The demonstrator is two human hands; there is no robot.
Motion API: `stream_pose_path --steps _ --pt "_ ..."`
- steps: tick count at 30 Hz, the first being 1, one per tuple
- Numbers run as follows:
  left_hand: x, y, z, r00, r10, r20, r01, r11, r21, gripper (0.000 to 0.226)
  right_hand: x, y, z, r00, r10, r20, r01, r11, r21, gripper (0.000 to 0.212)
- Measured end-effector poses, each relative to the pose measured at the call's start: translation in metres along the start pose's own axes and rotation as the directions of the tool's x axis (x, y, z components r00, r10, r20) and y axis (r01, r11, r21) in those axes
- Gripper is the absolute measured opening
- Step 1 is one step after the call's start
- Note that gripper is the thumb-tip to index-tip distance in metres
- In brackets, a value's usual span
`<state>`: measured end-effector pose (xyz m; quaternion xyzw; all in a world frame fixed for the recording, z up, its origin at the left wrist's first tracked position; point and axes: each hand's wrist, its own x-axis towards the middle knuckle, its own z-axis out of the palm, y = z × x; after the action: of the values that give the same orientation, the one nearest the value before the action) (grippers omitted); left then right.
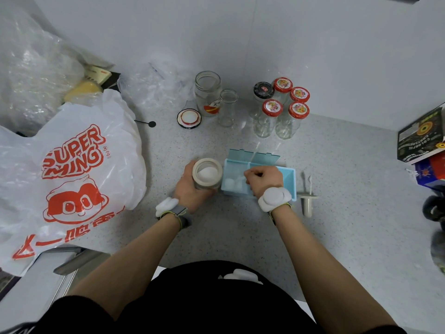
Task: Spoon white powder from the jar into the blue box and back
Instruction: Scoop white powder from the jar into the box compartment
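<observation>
An open glass jar with white powder in it stands on the counter, and my left hand grips its side. Right beside it sits the blue box, its translucent lid flipped up at the back. Small heaps of white powder lie in its left compartment. My right hand hovers over the box with fingers curled, pinching a clear spoon whose handle rises toward the lid. The spoon's bowl is hidden under my hand.
Two empty open jars and a loose lid stand at the back, with several lidded bottles to their right. A white plastic bag fills the left. A small white spoon and holder lie right of the box. Dark cartons stand far right.
</observation>
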<state>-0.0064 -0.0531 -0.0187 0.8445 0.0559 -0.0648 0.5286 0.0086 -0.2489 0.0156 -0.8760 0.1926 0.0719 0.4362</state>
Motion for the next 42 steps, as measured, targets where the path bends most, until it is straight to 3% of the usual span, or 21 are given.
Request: stream_pose_path --steps 6,17,27,31,35,42 --pt "0.000 0.000 -0.001 1.000 -0.006 0.009 0.006 1.000 0.002 0.082 -0.002 -0.002 -0.008 0.986 0.165 -0.029 -0.144 0.923 0.358 0.028" --pt "0.001 -0.003 0.001 1.000 -0.016 0.001 0.016 1.000 0.012 0.083 -0.007 -0.003 -0.012 0.990 0.140 -0.035 -0.111 0.892 0.438 0.024" --pt "0.001 -0.003 0.002 0.999 -0.032 0.000 0.032 0.999 0.011 0.080 -0.016 -0.056 -0.013 0.993 -0.072 -0.094 0.100 0.931 0.350 0.018" --pt "0.001 -0.004 0.001 1.000 -0.016 -0.004 0.016 1.000 0.027 0.083 -0.021 -0.052 0.009 0.964 -0.261 0.045 0.253 0.957 0.141 0.012" --pt "0.000 -0.003 0.001 1.000 -0.015 -0.012 0.015 0.999 0.039 0.084 -0.022 -0.042 0.015 0.944 -0.300 0.134 0.304 0.953 -0.006 0.015" --pt "0.001 -0.001 0.003 1.000 0.001 -0.023 -0.001 1.000 0.021 0.079 -0.018 -0.039 -0.004 0.974 -0.202 -0.104 0.208 0.977 0.049 0.015"
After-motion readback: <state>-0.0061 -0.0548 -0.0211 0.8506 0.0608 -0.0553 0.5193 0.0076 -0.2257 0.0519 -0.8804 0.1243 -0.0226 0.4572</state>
